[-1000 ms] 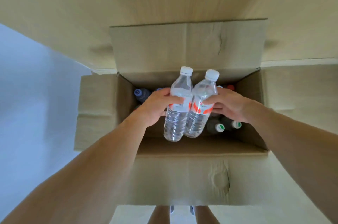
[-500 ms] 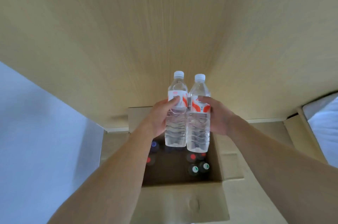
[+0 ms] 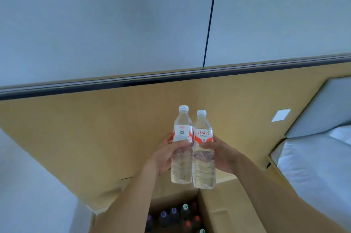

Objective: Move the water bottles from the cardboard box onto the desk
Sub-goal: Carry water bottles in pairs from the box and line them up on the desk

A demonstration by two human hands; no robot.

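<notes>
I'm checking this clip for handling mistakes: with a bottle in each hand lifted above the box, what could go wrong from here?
1. The left bottle and right bottle are pressed side by side, each held by one hand from its outer side; parting the left hand and right hand carelessly could let one slip.
2. Both hang over the open cardboard box, so a dropped bottle would likely hit the capped bottles still inside.

Two clear plastic white-capped water bottles with red-and-white labels stood upright, side by side, touching, above the open brown cardboard box of dark bottles
</notes>
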